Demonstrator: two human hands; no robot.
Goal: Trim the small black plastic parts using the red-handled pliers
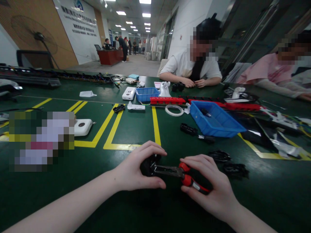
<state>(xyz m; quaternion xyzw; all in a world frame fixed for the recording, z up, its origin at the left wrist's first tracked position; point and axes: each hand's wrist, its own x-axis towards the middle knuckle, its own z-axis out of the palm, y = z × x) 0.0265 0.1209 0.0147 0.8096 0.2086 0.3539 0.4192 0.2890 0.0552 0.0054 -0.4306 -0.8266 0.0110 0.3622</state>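
Pliers (179, 173) between two hands above a green table (133, 126).
Fingers of the right hand (211, 181) grip the red handles (186, 180); those of the left hand (136, 170) curl with the thumb around a black part (146, 166), where the metal nose points in, though whether it bites cannot be told. Black bundles (220, 156) lie just beyond the right fingers, a blue tray (220, 132) farther off, yellow tape (156, 127) ahead of the left fingertips.

The left hand (132, 171) curls at the pliers' (169, 170) nose around a black part (146, 166), fingers above, thumb below. The right hand (216, 189) clasps the pliers' handles, thumb lowest. Both bare forearms (80, 201) slant toward the pliers from opposite sides.
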